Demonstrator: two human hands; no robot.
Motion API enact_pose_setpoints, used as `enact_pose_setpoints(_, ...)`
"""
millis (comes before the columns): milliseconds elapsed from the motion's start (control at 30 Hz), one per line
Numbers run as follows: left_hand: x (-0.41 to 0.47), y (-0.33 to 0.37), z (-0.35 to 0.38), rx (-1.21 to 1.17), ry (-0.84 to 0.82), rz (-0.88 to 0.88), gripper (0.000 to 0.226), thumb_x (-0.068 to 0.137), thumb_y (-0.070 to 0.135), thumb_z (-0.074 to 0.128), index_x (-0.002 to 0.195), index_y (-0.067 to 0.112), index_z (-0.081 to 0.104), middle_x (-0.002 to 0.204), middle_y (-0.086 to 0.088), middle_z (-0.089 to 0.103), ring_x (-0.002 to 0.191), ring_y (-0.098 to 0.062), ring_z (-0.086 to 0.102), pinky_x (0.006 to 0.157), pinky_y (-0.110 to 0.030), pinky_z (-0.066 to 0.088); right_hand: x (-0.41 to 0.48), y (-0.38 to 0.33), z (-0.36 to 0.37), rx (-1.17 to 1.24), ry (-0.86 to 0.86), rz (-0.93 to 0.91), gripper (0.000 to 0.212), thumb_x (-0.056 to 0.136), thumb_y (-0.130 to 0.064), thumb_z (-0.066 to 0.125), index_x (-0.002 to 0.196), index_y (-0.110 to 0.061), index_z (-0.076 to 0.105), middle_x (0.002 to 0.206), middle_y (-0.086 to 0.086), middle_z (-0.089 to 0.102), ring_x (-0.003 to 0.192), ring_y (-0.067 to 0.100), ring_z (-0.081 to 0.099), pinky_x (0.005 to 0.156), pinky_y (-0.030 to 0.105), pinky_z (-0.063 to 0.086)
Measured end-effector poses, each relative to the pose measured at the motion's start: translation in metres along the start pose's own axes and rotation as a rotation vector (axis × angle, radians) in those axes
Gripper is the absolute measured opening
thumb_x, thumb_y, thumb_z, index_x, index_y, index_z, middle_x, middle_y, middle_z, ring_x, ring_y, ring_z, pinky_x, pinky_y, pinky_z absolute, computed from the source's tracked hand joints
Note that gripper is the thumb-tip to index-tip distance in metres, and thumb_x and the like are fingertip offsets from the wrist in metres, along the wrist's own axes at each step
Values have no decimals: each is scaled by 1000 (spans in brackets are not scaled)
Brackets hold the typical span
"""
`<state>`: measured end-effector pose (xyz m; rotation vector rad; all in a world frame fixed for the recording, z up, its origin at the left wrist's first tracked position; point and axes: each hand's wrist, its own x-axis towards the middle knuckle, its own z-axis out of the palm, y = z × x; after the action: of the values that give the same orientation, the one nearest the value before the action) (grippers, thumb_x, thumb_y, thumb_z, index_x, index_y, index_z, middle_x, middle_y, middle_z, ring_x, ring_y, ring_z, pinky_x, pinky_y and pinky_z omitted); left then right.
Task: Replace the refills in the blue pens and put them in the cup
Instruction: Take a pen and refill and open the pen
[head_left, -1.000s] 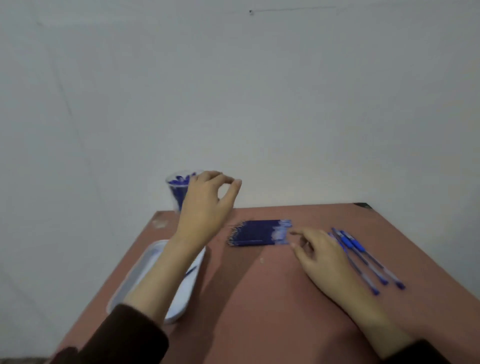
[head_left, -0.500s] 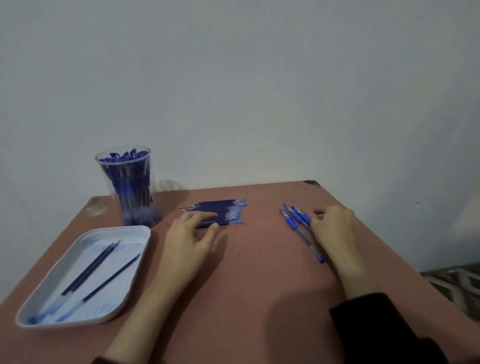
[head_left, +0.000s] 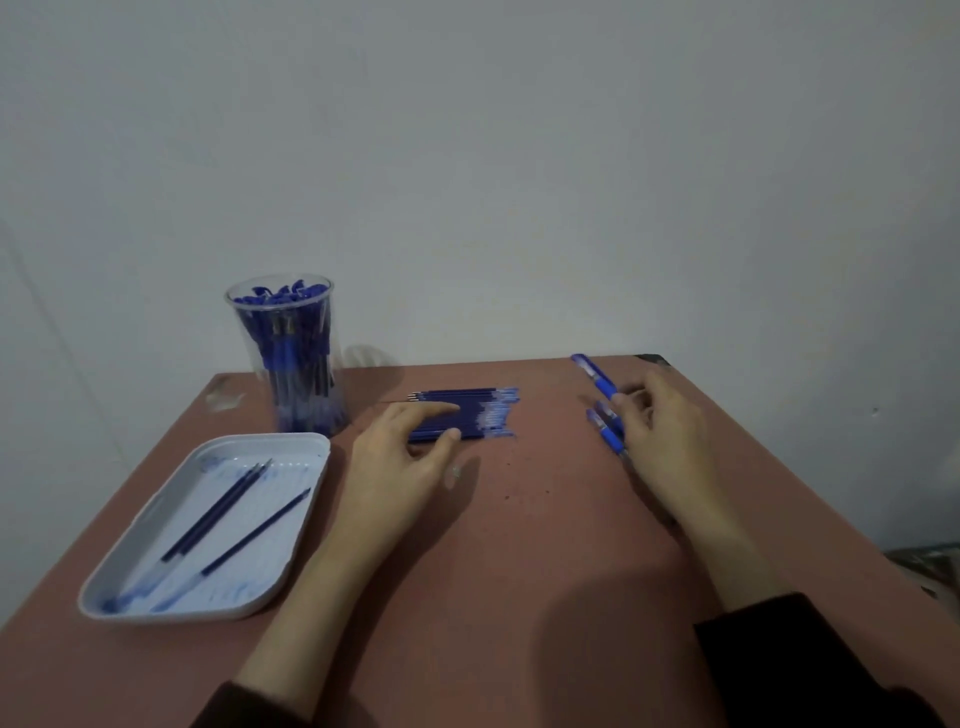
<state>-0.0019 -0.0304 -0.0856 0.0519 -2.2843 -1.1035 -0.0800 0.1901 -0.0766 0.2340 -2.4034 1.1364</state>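
Left hand (head_left: 400, 467): fingers resting on the refill stack (head_left: 467, 415), thumb at its near edge, can't tell if it's actually got one
Right hand (head_left: 665, 441): fingertips gripping a blue pen (head_left: 595, 375), with two more pens (head_left: 605, 434) lying just beside it
Cup (head_left: 291, 358): back left, stuffed with pens
Tray (head_left: 208, 608): front left, loose refills inside

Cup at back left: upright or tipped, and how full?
Upright and nearly full. The clear cup stands on its base on the table, with blue pens reaching its rim.
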Motion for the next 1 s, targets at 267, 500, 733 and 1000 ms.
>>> enact_pose_setpoints(267, -3, 1, -1, -54, -137, -62, 32, 85, 20, 66, 117, 23, 66, 107, 13, 65, 97, -1, 60, 88, -15, 44, -28, -25, 28, -35, -400, -386, 25, 90, -31, 59, 114, -35, 64, 97, -15, 66, 87, 5, 60, 79, 21, 45)
enact_pose_setpoints(500, -2, -2, -2, -115, -195, -57, 12, 84, 15, 69, 91, 20, 76, 83, 9, 73, 74, -2, 66, 75, -22, 54, -35, -34, 35, -83, -442, -447, 22, 88, -36, 62, 109, -38, 66, 93, -17, 67, 84, 3, 59, 71, 27, 47)
enact_pose_setpoints(733, -2, -1, 0, -201, -210, -71, 9, 80, 15, 73, 84, 23, 73, 80, 6, 72, 73, -9, 67, 74, -28, 55, -40, -40, 34, -133, -410, -448, 27, 90, -40, 58, 116, -37, 65, 100, -15, 71, 91, 8, 64, 76, 35, 52)
enact_pose_setpoints(1000, -2, -1, -1, -295, -221, -87, 14, 80, 11, 73, 81, 25, 70, 74, -2, 71, 69, -24, 66, 73, -38, 55, -42, -47, 31, -183, -384, -438, 28, 91, -47, 52, 117, -42, 62, 98, -11, 72, 88, 12, 65, 71, 33, 49)
